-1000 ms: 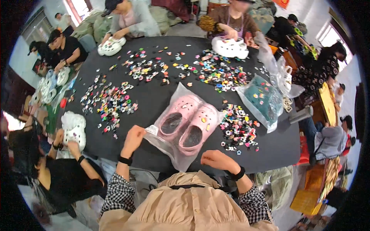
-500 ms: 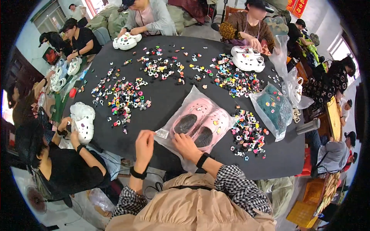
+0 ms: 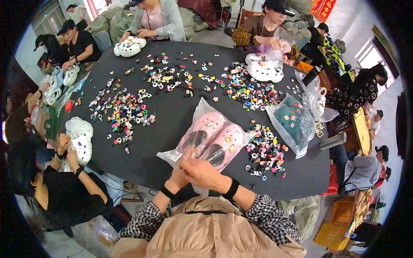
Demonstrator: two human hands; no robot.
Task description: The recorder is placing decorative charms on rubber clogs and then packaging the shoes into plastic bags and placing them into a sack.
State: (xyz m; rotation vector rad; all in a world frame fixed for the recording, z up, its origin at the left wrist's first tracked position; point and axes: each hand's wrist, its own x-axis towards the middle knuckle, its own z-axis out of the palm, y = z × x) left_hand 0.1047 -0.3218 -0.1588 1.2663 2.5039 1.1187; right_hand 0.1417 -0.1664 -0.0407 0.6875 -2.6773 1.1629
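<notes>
A pair of pink clogs (image 3: 221, 133) with small charms lies inside a clear plastic bag (image 3: 197, 115) in front of me, on the dark table. My left hand (image 3: 177, 177) and my right hand (image 3: 205, 173) meet at the bag's near edge. Their fingers are pinched together and overlap, slightly blurred. Whatever sits between the fingertips is hidden. A white label (image 3: 174, 155) shows on the bag's left corner, just beyond my left hand. Right of the bag lies a heap of colourful shoe charms (image 3: 266, 150).
Teal clogs in a bag (image 3: 292, 122) lie on the right, near a metal cup (image 3: 333, 141). More charms (image 3: 124, 107) are scattered on the dark table (image 3: 172, 124). Co-workers handle white clogs (image 3: 81, 139) at the left, white clogs (image 3: 129, 46) at the far left and white clogs (image 3: 263, 69) at the far right.
My left hand has come down and right to meet my right hand. My right hand has drawn back to the bag's near edge. The whole view has shifted slightly.
</notes>
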